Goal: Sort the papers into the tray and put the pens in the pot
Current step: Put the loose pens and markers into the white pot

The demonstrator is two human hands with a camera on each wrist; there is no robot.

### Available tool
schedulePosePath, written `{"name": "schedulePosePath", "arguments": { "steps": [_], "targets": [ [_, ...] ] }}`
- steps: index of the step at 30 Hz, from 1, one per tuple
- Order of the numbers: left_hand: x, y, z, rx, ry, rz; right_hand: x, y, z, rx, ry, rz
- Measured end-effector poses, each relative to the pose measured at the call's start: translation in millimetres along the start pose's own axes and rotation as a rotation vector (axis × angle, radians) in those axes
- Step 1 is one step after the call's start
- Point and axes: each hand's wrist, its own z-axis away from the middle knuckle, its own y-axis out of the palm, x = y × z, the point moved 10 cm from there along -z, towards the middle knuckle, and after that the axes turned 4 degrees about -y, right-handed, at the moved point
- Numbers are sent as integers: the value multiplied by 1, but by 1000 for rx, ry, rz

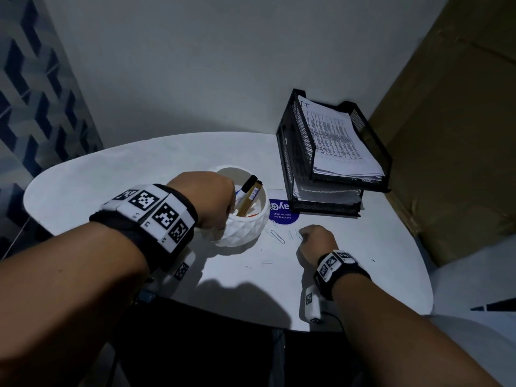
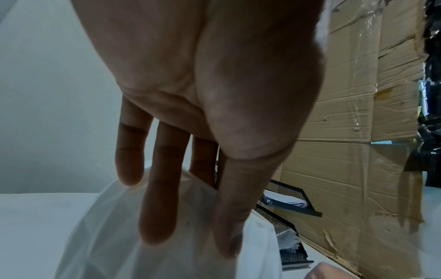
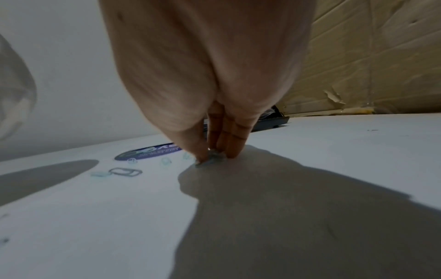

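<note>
Head cam: white pot (image 1: pixel 241 219) sits mid-bench with pens (image 1: pixel 249 195) leaning inside, left hand (image 1: pixel 208 201) against its near-left side. The black tray (image 1: pixel 332 155) is at the far right edge of the bench, papers (image 1: pixel 335 138) stacked in both tiers. Right hand (image 1: pixel 317 243) is down on the bench by a few paper clips (image 1: pixel 276 236), just in front of a blue sticker (image 1: pixel 283 212). Left wrist cam: fingers (image 2: pixel 158 198) straight and spread, touching the pot's wall, thumb at the rim. Right wrist cam: fingertips (image 3: pixel 235 149) bunched together with the thumb, pinching a pale clip (image 3: pixel 214 157) on the bench
</note>
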Motion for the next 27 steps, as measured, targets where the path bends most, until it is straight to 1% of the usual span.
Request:
{"name": "schedulePosePath", "arguments": {
  "steps": [5, 7, 12, 19, 21, 24, 27],
  "targets": [
    [5, -2, 3, -10, -5, -15, -5, -9, 4, -118, 38, -10],
    [5, -3, 3, -12, -4, -6, -7, -13, 6, -141, 52, -32],
    [3, -1, 3, 0, 1, 3, -14, -13, 10, -133, 93, -64],
    [3, 1, 3, 4, 3, -7, -9, -5, 7, -111, 60, 6],
    [3, 2, 4, 2, 4, -14, -10, -3, 7, -107, 72, 12],
    [3, 2, 4, 3, 6, -25, -18, -7, 9, -143, 165, -90],
    [4, 1, 4, 10, 8, -16, -12, -27, 16, -259, 258, -316]
  ]
}}
